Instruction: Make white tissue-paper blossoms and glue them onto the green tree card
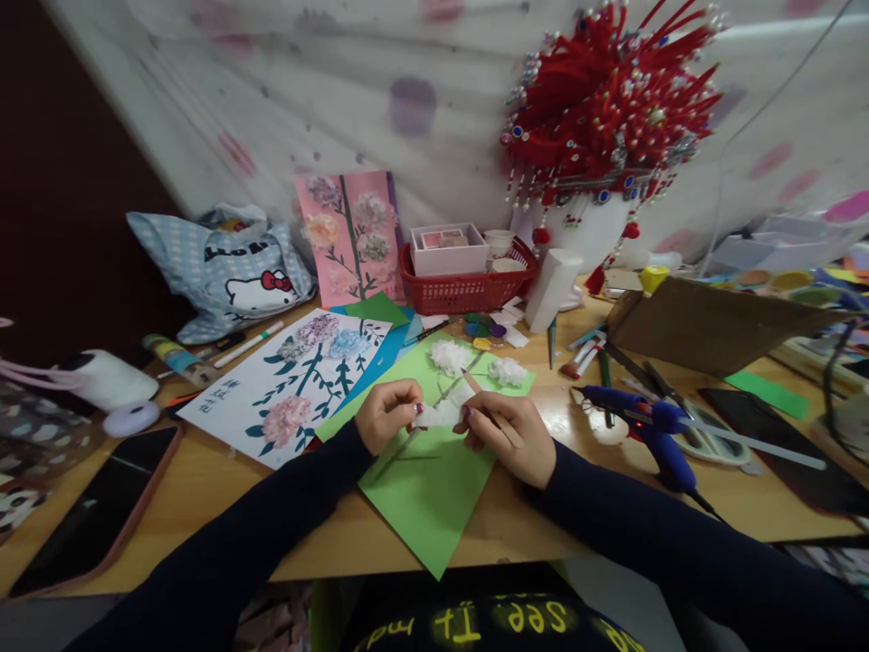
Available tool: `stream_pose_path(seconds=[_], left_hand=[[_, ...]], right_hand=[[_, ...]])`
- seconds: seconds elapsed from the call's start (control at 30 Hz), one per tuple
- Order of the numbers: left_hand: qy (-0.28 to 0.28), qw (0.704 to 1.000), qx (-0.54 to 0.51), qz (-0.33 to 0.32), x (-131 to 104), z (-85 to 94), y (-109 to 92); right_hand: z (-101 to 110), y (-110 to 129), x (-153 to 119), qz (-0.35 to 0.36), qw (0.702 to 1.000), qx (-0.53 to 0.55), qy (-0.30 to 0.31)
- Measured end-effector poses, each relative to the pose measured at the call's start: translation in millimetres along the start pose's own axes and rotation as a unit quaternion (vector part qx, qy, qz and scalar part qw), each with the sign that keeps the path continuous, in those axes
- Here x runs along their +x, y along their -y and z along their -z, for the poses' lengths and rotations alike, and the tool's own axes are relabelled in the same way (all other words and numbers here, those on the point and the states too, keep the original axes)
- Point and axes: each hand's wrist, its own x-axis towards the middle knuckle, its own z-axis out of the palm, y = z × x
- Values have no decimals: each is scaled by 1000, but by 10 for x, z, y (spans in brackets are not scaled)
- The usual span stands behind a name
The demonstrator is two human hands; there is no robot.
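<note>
Over a green sheet of paper [434, 507], both hands hold a small piece of white tissue [438, 415] between them. My left hand [390, 415] pinches its left end, and my right hand [509, 435] pinches its right end. A thin pencil-like stick [479, 385] also rests in my right hand, pointing up and left. Two fluffy white flowers, one on the left [449, 358] and one on the right [507, 371], lie on the green sheet beyond my hands. Drawn or glued stems show partly between them.
A blue glue gun [644, 421] lies at the right near scissors and a tilted brown board [720, 326]. A red basket [468, 288] stands behind. Left are a flower picture [237, 412], a phone [95, 507] and a checked bag [231, 272].
</note>
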Motion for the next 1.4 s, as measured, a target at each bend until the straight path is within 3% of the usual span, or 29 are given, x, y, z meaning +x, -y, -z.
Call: stream_pose_path(seconds=[0.1,0.23,0.43,0.53,0.7,0.8,0.9,1.0,1.17,1.3,1.4], left_hand=[[-48,997,-7,-53,43,102,20],[-143,984,-41,-96,80,200,74],[-187,980,-54,-47,78,162,64],[-188,981,-33,-10,84,116,12],[-165,986,-2,29,229,173,-38],[-131,989,18,65,381,236,-17],[-91,987,96,88,495,220,53],[-68,984,134,93,518,119,146],[-71,975,159,141,431,-49,173],[-93,968,168,162,361,-76,97],[-99,969,160,159,332,-64,72]], right_hand=[[3,-37,-7,15,1000,-17,-6],[-45,-75,-24,87,990,-107,0],[-122,-81,-33,210,951,-198,111],[-25,-86,-21,231,951,-172,111],[249,-52,81,113,989,-95,-29],[344,6,215,40,985,-131,-106],[360,58,374,13,971,-185,-152],[335,82,502,9,967,-207,-150],[302,100,557,-30,982,-164,-86],[286,100,540,-35,980,-151,-124],[269,64,539,-45,982,-148,-113]])
